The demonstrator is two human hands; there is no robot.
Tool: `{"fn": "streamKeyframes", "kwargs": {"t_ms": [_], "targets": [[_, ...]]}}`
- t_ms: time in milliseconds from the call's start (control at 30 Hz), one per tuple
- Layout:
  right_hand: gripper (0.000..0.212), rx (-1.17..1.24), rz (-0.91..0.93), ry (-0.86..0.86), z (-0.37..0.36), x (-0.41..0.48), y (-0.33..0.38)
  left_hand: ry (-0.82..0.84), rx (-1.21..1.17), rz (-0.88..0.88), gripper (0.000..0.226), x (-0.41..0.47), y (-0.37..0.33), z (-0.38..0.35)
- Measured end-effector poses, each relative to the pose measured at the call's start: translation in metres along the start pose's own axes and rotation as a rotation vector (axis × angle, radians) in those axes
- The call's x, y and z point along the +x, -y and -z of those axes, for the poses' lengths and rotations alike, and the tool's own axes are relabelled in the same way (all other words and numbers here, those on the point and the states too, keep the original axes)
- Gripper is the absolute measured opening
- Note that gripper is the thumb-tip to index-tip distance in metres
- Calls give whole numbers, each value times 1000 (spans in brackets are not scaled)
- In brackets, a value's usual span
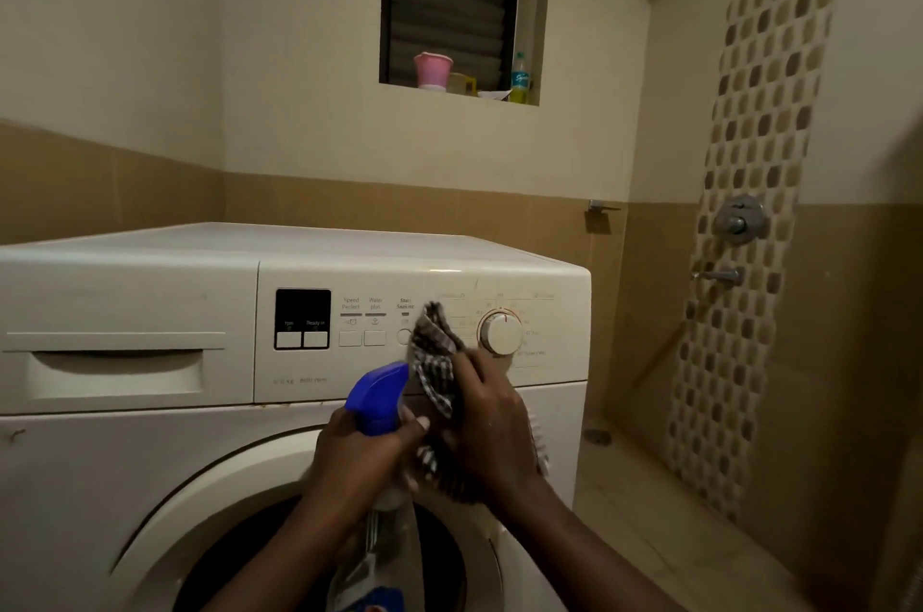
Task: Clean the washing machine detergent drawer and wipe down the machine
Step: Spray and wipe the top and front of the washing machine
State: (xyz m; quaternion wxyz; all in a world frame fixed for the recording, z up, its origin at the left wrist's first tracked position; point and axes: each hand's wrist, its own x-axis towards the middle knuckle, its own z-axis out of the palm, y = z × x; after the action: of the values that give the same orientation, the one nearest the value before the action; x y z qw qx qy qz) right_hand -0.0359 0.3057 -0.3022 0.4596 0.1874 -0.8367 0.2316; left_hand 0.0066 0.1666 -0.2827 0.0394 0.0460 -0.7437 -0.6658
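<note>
Two hands are raised in front of the washer (150, 461), close together, below its control panel. A spray bottle (377, 399) is gripped by the left hand (364, 456): the fingers are curled round the neck under the blue trigger head, and the nozzle is turned toward the panel. The clear body of the bottle hangs down in front of the door (165, 511). A checked cloth (437, 351) is held bunched in the right hand (492, 431), with the fingers closed over it. One end of the cloth stands up over the panel, between the round start button and the dial (501, 333), just left of the dial; the other end hangs below the hand. Whether the cloth touches the panel cannot be told.

The drawer (117, 361) is seen at the washer's upper left, pushed in flush with the front, well apart from both hands. A dark display (302, 319) is set between the drawer and the buttons.

On the window ledge above, a pink cup (432, 71) and a bottle (519, 79) are stood. A shower valve (739, 219) and a tap (719, 276) are fixed to the tiled wall at the right.
</note>
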Motion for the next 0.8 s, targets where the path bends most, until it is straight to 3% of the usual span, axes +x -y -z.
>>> {"fn": "streamKeyframes", "kwargs": {"t_ms": [67, 167, 367, 567, 800], "targets": [[60, 24, -89, 24, -1, -23, -19, -23, -7, -35, 33, -2, 1, 5], [61, 57, -295, -138, 7, -24, -45, -9, 16, -60, 29, -4, 0, 11], [42, 83, -628, -397, 24, 2, -55, 16, 38, -59, 39, -1, 4, 9], [33, 100, -646, -354, 31, -11, -61, 39, 97, -222, 19, -6, -6, -6], [28, 215, -685, -358, 39, -8, -64, 83, 145, -355, 21, -6, -44, -37]]}}
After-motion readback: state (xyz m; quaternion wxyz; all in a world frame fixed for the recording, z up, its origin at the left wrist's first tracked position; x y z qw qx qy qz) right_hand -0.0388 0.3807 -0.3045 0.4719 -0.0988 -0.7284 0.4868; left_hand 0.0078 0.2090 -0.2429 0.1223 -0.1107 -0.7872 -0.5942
